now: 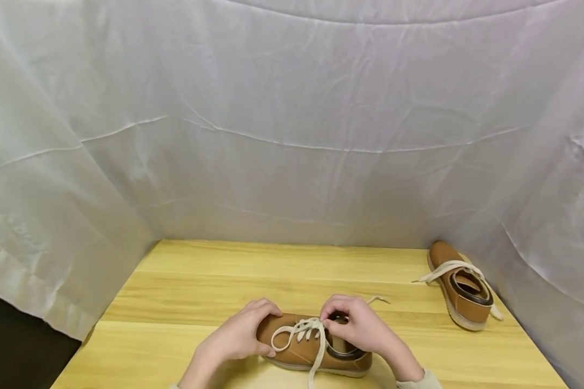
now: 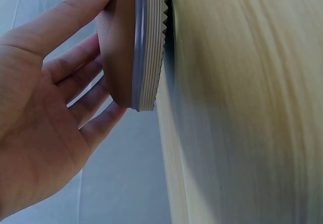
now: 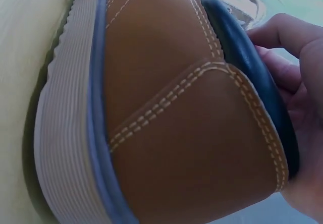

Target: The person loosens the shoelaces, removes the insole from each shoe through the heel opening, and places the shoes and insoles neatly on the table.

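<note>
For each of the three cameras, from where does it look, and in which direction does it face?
Head: from above, forward and down at the table; both forearms, left hand, right hand on the near shoe.
Left wrist: beside the left hand, facing the shoe's toe and sole; palm and fingers show.
Right wrist: behind the heel, facing its collar; fingers show.
Shared: all three views show the near shoe.

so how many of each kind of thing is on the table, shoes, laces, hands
tan leather shoes with ribbed pale soles: 2, near shoe, far shoe
cream flat laces: 2, near lace, far lace
bare hands: 2, left hand, right hand
total: 6
</note>
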The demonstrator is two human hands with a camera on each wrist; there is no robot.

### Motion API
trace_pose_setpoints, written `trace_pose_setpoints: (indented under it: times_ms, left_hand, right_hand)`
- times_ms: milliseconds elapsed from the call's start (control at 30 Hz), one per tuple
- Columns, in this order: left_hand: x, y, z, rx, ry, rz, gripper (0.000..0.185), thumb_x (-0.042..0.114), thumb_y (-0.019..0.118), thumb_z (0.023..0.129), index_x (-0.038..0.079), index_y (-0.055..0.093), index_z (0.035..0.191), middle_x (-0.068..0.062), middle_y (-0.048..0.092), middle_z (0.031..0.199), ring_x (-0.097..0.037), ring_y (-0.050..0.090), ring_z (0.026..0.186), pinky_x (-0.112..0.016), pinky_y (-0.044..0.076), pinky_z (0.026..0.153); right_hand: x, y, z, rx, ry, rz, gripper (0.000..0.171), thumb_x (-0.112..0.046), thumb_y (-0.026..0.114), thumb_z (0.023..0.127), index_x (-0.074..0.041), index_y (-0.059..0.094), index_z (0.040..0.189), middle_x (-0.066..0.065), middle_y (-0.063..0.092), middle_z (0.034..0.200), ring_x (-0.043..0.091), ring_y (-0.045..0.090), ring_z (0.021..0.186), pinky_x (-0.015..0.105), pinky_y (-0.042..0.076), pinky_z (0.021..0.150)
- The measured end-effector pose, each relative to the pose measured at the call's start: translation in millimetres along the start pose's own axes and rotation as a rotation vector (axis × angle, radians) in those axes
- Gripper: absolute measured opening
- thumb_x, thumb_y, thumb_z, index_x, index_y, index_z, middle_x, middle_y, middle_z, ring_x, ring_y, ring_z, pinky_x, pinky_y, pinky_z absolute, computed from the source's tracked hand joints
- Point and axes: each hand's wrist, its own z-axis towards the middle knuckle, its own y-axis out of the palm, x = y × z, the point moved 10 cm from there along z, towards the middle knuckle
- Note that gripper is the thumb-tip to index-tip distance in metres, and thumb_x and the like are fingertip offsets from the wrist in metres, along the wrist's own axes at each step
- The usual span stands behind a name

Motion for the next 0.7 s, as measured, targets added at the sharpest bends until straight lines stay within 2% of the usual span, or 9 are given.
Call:
trace_pose_setpoints:
  times_ms: [267, 467, 600, 700]
  left_hand:
    - [0.6, 0.4, 0.6, 0.001, -0.001, 0.001, 0.065, 0.029, 0.095, 0.072, 0.022, 0.064, 0.129, 0.011, 0.059, 0.132, -0.016, 0.055, 0.124, -0.046, 0.051, 0.105]
    - [-0.8, 0.2, 0.3, 0.001, -0.001, 0.003, 0.065, 0.029, 0.095, 0.071, 0.022, 0.064, 0.129, 0.012, 0.059, 0.132, -0.016, 0.056, 0.124, -0.046, 0.051, 0.104]
    - [-1.3, 0.9, 0.1, -0.003, -0.005, -0.003, 0.065, 0.029, 0.095, 0.072, 0.023, 0.064, 0.129, 0.012, 0.059, 0.132, -0.016, 0.055, 0.124, -0.046, 0.051, 0.104]
    - [-1.2, 0.6, 0.1, -0.001, -0.002, -0.004, 0.065, 0.029, 0.095, 0.071, 0.023, 0.064, 0.128, 0.012, 0.059, 0.132, -0.016, 0.055, 0.125, -0.045, 0.051, 0.105]
  right_hand:
    - [9.4, -0.1, -1.0, -0.005, 0.078, 0.135, 0.013, -0.005, 0.069, 0.097, -0.017, 0.073, 0.095, 0.0, 0.072, 0.101, 0.007, 0.064, 0.089, 0.027, 0.058, 0.075]
    - [10.8, 2.7, -0.6, -0.025, 0.071, 0.203, 0.011, -0.007, 0.068, 0.1, -0.017, 0.072, 0.097, 0.002, 0.072, 0.105, 0.01, 0.066, 0.094, 0.029, 0.059, 0.081]
    - [10.4, 3.8, -0.5, -0.038, 0.071, 0.185, 0.013, -0.007, 0.068, 0.1, -0.018, 0.072, 0.097, 0.001, 0.071, 0.104, 0.01, 0.066, 0.095, 0.029, 0.058, 0.083]
    - [4.0, 4.8, 0.7, -0.053, 0.04, 0.131, 0.015, -0.005, 0.069, 0.098, -0.02, 0.071, 0.096, -0.002, 0.07, 0.103, 0.01, 0.065, 0.093, 0.029, 0.058, 0.083]
